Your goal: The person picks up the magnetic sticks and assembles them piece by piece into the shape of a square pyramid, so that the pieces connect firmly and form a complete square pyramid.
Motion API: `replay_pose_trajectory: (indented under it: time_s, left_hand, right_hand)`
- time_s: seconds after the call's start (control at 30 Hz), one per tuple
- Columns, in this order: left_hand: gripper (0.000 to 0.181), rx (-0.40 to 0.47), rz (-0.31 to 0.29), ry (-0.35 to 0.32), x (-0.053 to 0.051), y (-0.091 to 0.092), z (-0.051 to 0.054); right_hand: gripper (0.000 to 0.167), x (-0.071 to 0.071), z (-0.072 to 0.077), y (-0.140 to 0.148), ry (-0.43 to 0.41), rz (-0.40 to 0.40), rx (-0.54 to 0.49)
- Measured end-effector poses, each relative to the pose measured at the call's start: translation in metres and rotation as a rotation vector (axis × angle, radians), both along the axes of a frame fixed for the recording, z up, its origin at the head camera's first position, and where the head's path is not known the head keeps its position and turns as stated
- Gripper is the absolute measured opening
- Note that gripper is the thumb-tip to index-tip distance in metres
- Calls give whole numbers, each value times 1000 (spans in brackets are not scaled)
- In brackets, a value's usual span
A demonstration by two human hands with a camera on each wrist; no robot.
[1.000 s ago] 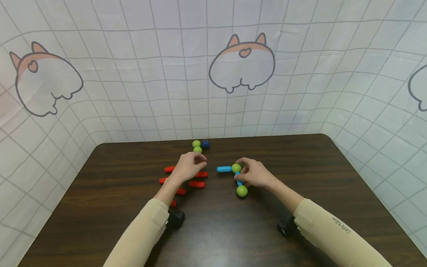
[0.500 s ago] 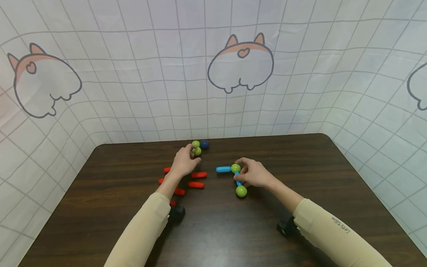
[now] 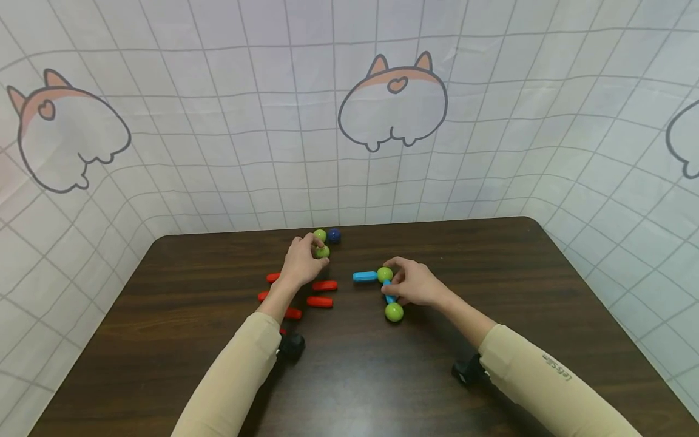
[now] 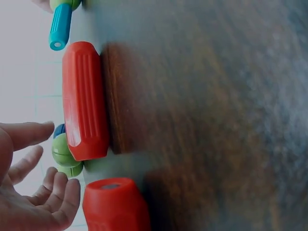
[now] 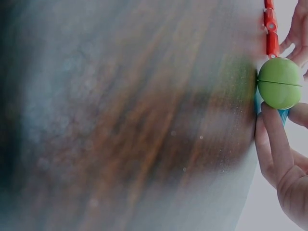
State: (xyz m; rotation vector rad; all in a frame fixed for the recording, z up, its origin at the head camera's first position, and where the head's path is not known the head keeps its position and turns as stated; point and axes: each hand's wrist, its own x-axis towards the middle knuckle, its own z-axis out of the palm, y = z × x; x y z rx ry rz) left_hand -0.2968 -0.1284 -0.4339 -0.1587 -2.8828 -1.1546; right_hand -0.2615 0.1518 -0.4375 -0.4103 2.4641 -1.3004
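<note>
In the head view my left hand [image 3: 302, 260] reaches over a green ball [image 3: 323, 252], fingertips at its far side and thumb near its front. The left wrist view shows a gap between the thumb and loosely bent fingers, with that green ball [image 4: 63, 150] beyond. My right hand [image 3: 417, 283] pinches a blue rod [image 3: 389, 298] that joins two green balls, the far ball [image 3: 384, 275] and the near ball [image 3: 394, 312]. From the far ball a second blue rod [image 3: 364, 277] points left. In the right wrist view the near ball [image 5: 279, 83] partly hides the held rod.
Several red rods lie around the left forearm, among them one red rod [image 3: 324, 286] and another red rod [image 3: 320, 302]. A further green ball [image 3: 320, 235] and a dark blue ball [image 3: 334, 235] sit by the far edge of the brown table [image 3: 437, 376]. A patterned curtain [image 3: 273, 121] stands behind.
My left hand has moved away from the red rods to the green balls at the back. The nearer of those balls has shifted slightly toward me. My right hand keeps its place.
</note>
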Motion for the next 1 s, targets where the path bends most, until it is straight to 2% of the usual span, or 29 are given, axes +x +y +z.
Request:
replay_pose_trajectory:
  time_s: [0.17,0.33,0.53,1.0]
  left_hand:
    - [48,-25,-5,-21,-1,0,1]
    - [39,-47,-42,-32,-2,-2,0]
    - [34,-13,-51,-81,1,-1,0]
    - [31,21,-111,-104,5,6,1]
  right_hand:
    - [57,0,1,1,3,5,1]
    - [57,-1,0,1,2,7,4]
    - [57,0,1,0,-3,0,16]
    - [57,-1,2,-1,-10,-25,15]
